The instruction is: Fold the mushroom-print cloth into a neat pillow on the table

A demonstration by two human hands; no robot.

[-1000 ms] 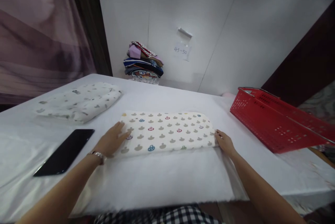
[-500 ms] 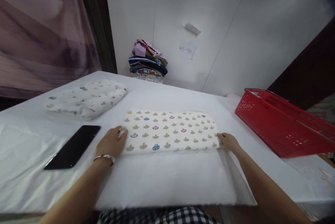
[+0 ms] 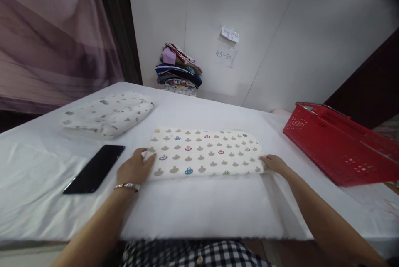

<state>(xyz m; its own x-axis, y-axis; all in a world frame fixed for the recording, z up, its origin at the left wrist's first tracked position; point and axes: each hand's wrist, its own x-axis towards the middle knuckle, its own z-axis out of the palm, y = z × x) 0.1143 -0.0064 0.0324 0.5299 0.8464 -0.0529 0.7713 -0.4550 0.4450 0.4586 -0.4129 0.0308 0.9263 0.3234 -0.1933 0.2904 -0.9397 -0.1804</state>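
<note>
A folded white cloth (image 3: 204, 154) printed with beige, red, blue and yellow mushrooms lies flat in front of me, its long side running left to right. My left hand (image 3: 137, 167), with a bracelet at the wrist, holds its left edge between thumb and fingers. At the lower right corner, my right hand (image 3: 272, 163) pinches the fabric, thumb on top. Under the cloth is a smooth white sheet-like surface (image 3: 202, 208) reaching to the table's front edge. I cannot tell whether it is separate from the table cover.
A black phone (image 3: 93, 170) lies left of my left hand. Behind it rests another folded printed white cloth (image 3: 109, 115). A red plastic basket (image 3: 339, 146) stands at the right. A stack of folded fabrics (image 3: 179, 69) sits against the wall, near a paper marked 45-50 (image 3: 225, 55).
The whole view has shifted slightly, so things sit a little further right and higher. Both hands keep hold of the mushroom-print cloth, which lies almost the same on the table.
</note>
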